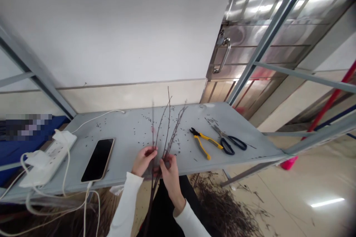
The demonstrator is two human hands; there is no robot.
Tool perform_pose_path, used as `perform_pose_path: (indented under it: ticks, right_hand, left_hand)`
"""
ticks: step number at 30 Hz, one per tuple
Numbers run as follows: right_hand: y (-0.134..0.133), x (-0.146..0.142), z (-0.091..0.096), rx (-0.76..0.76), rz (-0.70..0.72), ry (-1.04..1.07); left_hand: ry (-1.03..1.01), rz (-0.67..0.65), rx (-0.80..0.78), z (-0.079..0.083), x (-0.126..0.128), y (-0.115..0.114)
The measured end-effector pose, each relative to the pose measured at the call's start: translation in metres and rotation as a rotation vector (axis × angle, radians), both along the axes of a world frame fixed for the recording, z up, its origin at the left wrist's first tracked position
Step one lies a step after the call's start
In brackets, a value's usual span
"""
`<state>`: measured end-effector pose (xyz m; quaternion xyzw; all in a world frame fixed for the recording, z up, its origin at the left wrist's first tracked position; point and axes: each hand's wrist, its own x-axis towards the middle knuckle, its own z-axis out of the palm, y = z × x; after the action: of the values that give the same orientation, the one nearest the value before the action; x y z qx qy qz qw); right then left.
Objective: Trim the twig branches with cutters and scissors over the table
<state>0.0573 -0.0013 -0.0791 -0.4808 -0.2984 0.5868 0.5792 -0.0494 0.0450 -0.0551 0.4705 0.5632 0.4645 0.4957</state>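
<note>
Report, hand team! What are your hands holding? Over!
Left hand, right hand: both gripping. Thin bare twigs: held upright over the table edge. Nothing in the way; yellow-handled pliers and black-handled scissors lie off to the right on the grey metal table.

The left hand [144,161] and right hand [170,174] sit just apart, fingers curled, apparently pinching; white sleeves [125,205] cover both forearms, which angle inward.
</note>
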Motion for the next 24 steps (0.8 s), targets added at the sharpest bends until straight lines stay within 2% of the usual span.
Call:
perform_pose_path:
  ticks: [4, 7, 9, 13, 15, 17, 19, 21, 24]
  right_hand:
    - [-0.002, -0.002, -0.001, 0.001, -0.045, -0.065]
    - [0.000, 0.021, 0.001, 0.013, 0.007, -0.179]
    - [0.007, 0.060, 0.002, 0.042, -0.015, -0.352]
    - [0.036, 0.177, -0.006, 0.159, -0.361, -1.071]
    - [0.051, 0.232, -0.017, 0.119, -0.447, -1.439]
    - [0.063, 0.272, -0.031, 0.046, -0.364, -1.665]
    - [0.071, 0.296, -0.042, 0.031, -0.255, -1.764]
    - [0.077, 0.308, -0.048, 0.039, -0.197, -1.799]
    - [0.086, 0.318, -0.043, 0.040, -0.154, -1.752]
  left_hand:
    - [-0.071, 0.045, -0.005, -0.005, 0.005, -0.007]
    - [-0.113, 0.028, -0.025, -0.007, 0.010, -0.012]
    - [-0.133, 0.026, -0.029, -0.008, 0.013, -0.014]
    - [-0.142, 0.076, 0.001, -0.010, 0.012, -0.019]
    - [-0.096, 0.135, 0.046, -0.012, 0.011, -0.022]
    - [-0.059, 0.191, 0.089, -0.015, 0.011, -0.024]
    - [-0.074, 0.215, 0.093, -0.017, 0.011, -0.025]
    - [-0.137, 0.221, 0.060, -0.018, 0.012, -0.025]
    - [-0.226, 0.232, 0.004, -0.019, 0.014, -0.024]
